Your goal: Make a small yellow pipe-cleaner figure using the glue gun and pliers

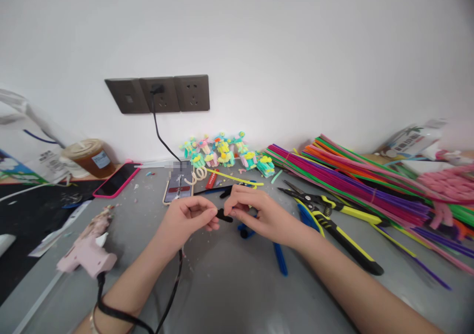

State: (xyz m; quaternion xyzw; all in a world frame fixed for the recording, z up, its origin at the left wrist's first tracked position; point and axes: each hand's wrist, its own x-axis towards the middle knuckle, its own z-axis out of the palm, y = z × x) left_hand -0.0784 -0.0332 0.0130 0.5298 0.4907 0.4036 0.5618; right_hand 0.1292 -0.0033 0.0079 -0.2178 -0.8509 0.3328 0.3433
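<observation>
Between my two hands is a short black fuzzy piece of pipe cleaner (224, 216). My left hand (190, 214) pinches its left end with thumb and forefinger. My right hand (255, 210) has its fingers closed at the other end. Behind and beneath the right hand lie blue pipe cleaner pieces (280, 260) and a dark rounded bit (244, 232), partly hidden. A black strip (211, 190) lies just beyond my fingers.
Pliers (333, 215) with yellow-black handles and bundled coloured pipe cleaners (344, 176) lie right. Small pastel fuzzy figures (225, 151) stand by the wall. A phone (174, 188), pink-cased phone (117, 180), drink cup (92, 158) and corded pink glue gun (89, 252) are left.
</observation>
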